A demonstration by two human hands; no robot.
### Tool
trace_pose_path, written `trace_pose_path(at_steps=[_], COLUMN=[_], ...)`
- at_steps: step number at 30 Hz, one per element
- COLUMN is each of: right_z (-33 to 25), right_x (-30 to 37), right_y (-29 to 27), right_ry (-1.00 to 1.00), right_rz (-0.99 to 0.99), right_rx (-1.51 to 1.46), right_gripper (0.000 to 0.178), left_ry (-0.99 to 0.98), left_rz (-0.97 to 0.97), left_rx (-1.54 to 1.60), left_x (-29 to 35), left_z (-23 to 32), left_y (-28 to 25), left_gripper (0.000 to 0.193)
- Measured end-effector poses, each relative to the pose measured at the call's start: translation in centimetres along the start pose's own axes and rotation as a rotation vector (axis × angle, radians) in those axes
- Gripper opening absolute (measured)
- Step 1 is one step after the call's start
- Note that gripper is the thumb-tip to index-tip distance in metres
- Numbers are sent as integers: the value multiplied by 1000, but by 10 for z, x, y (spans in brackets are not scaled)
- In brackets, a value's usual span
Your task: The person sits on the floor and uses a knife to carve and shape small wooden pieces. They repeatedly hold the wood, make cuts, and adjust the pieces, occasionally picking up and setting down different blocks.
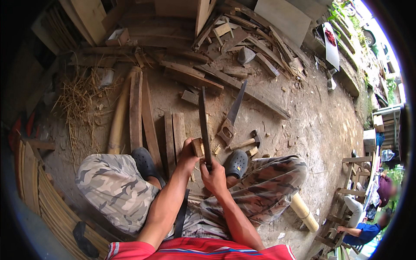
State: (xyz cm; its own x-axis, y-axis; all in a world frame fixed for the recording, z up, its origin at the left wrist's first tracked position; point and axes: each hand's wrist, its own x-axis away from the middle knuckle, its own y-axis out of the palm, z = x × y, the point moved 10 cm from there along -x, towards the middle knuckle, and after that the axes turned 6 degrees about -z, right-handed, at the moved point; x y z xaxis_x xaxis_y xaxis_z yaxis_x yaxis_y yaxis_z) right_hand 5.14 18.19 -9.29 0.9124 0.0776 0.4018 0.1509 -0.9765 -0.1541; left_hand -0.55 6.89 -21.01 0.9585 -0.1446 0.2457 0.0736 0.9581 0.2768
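Observation:
Between my knees, my left hand is closed round a short wooden block. My right hand grips the handle of a machete, whose long dark blade points away from me. The blade stands upright in the picture just right of the block; whether the two touch, I cannot tell. A handsaw with a wooden handle lies on the ground to the right of the blade. Nearer my right foot lies a hammer with a wooden handle, next to small wood offcuts.
Wooden planks and a bamboo pole lie ahead on the left, near loose straw. A scrap wood pile is at the back. Another bamboo piece lies right of my knee. People sit at the far right.

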Motion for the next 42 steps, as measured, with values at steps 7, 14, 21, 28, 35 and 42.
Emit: trace_pose_path(at_steps=[7,14,21,28,35,42], right_z=[-46,-62,-30,-89,-26,-94], right_x=[4,12,-2,15,-5,19], right_y=[-11,-12,2,-15,-2,-21], right_ry=[-158,-419,80,-362,67,-407], right_rz=[121,264,-75,209,-14,284], right_rx=[101,297,108,318,173,276], right_gripper=[13,10,17,11,20,12], left_ry=[-165,-124,-12,-163,57,-69], left_rz=[20,-31,69,-64,26,74], left_rx=[138,108,141,123,11,259], left_x=[14,8,18,9,12,12], left_z=[16,22,60,16,61,59], left_y=[-2,-4,5,-6,4,8], left_gripper=[57,48,29,51,26,20])
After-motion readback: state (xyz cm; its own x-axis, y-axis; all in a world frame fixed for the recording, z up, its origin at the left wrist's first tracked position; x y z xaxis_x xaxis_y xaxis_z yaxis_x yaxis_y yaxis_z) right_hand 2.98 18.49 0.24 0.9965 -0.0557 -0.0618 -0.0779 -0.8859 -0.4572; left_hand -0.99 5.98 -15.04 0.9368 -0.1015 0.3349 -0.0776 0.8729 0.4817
